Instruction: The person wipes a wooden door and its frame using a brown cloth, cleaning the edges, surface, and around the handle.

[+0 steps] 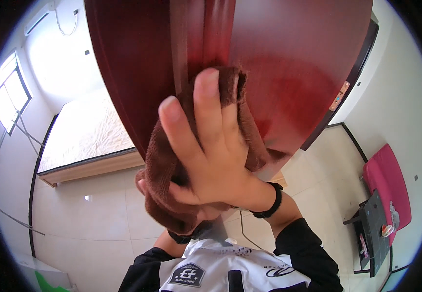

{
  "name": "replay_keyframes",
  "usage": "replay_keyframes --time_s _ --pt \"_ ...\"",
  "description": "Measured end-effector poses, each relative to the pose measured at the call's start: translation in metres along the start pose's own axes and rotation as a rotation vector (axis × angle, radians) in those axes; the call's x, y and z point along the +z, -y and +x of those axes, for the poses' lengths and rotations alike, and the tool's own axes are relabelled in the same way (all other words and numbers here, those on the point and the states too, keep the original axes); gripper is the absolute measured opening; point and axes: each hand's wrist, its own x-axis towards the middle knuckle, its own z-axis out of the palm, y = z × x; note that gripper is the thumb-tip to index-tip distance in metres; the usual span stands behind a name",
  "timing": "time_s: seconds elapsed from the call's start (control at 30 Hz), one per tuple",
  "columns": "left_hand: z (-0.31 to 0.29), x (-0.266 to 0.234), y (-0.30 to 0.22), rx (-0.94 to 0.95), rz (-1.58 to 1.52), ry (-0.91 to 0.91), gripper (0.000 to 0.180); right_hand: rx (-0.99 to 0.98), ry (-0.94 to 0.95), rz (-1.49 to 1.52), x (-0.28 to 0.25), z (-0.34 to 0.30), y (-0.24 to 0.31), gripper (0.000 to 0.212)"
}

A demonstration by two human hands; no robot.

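A brown cloth (160,170) lies bunched against a glossy dark red wooden door (293,73), near its raised vertical moulding. Over the cloth is my right hand (215,151), back of the hand showing, index and middle fingers stretched upward and apart. Its outer fingers tuck into a fold of the cloth, and its thumb goes into the cloth's lower left part. My left hand (142,186) is lower and mostly hidden behind the cloth and my right hand; a few fingertips curl round the cloth's left edge. Both wrists wear black bands.
A bed (89,126) with a pale cover stands at the left, near a window (11,92). At the right are a pink seat (386,180) and a low black table (374,224) with small items. A metal lock plate (339,96) sits on the door's right edge. Thin cables cross the tiled floor.
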Motion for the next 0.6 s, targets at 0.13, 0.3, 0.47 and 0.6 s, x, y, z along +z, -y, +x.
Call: replay_keyframes --time_s 0.13,0.3,0.47,0.6 --pt "-0.003 0.003 0.001 0.006 0.036 -0.002 0.053 -0.012 0.050 0.008 0.012 -0.023 0.006 0.072" --pt "0.002 0.004 0.006 0.038 -0.035 0.040 0.054 -0.069 -0.009 -0.021 0.010 -0.053 -0.007 0.053" --pt "0.041 -0.009 0.044 0.141 -0.083 0.129 0.054 -0.027 -0.035 -0.046 -0.009 -0.011 -0.028 0.068" --pt "0.082 -0.005 0.072 0.112 -0.191 -0.039 0.060 -0.137 -0.002 -0.378 -0.035 0.030 -0.047 0.068"
